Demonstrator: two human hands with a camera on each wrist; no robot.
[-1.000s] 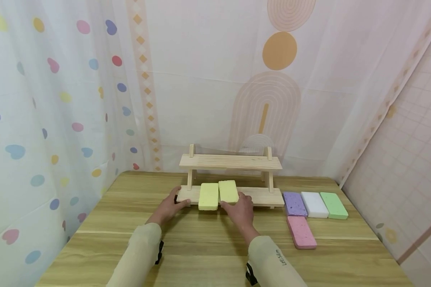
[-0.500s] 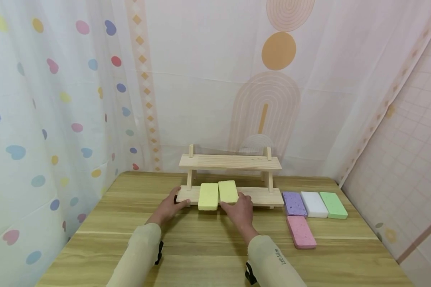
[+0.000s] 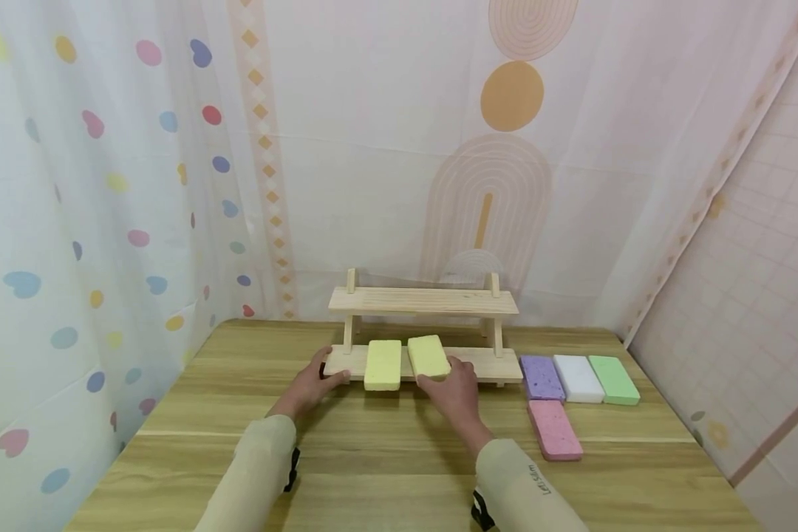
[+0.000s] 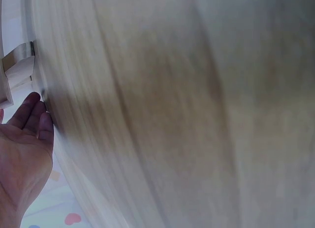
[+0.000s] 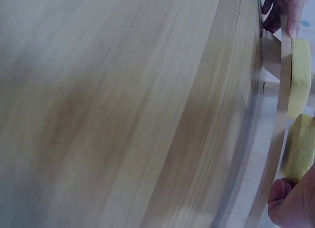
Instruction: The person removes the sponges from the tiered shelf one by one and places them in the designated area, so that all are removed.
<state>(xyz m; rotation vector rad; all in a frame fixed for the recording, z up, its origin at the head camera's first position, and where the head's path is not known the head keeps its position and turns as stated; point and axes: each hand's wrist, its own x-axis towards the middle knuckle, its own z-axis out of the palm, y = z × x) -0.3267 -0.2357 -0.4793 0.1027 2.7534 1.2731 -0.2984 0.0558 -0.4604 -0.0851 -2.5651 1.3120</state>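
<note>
Two yellow sponges lie at the lower board of a two-tier wooden shelf [image 3: 422,301]. My right hand [image 3: 457,391] grips the right yellow sponge [image 3: 428,356], which is slightly turned, thumb at its near left corner and fingers at its right side. In the right wrist view this sponge [image 5: 299,148] is tilted against the board. The left yellow sponge [image 3: 383,365] lies flat, its near end jutting past the board's front edge. My left hand [image 3: 311,386] holds the lower board's left end, thumb at the front; in the left wrist view its fingers [image 4: 32,114] reach beside the shelf foot.
Right of the shelf, a purple sponge [image 3: 541,377], a white sponge [image 3: 578,378] and a green sponge [image 3: 614,380] lie in a row on the wooden table [image 3: 372,458]. A pink sponge [image 3: 555,430] lies nearer. Patterned curtains [image 3: 359,185] hang behind and beside the table.
My right hand has moved a little to the right with its yellow sponge, which is now more turned. The gap between the two yellow sponges has widened. My left hand stays at the shelf's end.
</note>
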